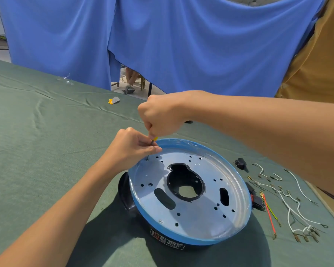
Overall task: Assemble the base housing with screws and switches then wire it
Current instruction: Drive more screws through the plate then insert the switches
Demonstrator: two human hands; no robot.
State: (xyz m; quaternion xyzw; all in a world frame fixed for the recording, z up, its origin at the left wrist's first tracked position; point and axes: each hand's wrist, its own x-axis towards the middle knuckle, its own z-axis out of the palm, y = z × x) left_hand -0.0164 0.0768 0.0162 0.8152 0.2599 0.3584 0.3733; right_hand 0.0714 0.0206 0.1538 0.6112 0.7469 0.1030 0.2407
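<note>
- Round base housing [191,241] (black plastic body, blue rim, silver perforated metal plate): set on the green cloth-covered table [37,132] near the middle of the view, plate side up. A printed label [168,241] is seen on its near wall.
- Right hand [163,114]: fingers are curled tight round the handle of a yellow-handled screwdriver [155,139], which is held upright over the far-left edge of the plate. Only a sliver of yellow shows under the fist.
- Left hand [135,145]: thumb and fingertips are pinched narrowly on the screwdriver's thin shaft, just above the plate.
- Small silver screw [147,159]: placed in a hole at the plate's far-left edge, directly under the shaft (whether the tip is seated in it cannot be told).
- Second silver screw [160,221]: seated in the plate near its near-left edge.
- Small black switch [240,163]: laid on the cloth just beyond the housing's right rim.
- Black-and-red switch [255,198]: laid against the right rim, partly hidden by it.
- White wires [305,228], red wire [268,214] and yellow-green wire [274,214]: spread loose on the cloth to the right of the housing, with metal terminals at the ends.
- Blue cloth curtain [162,35]: hung behind the table.
- Small yellow-and-grey item [114,100]: left on the cloth beyond the hands, too small to identify.
</note>
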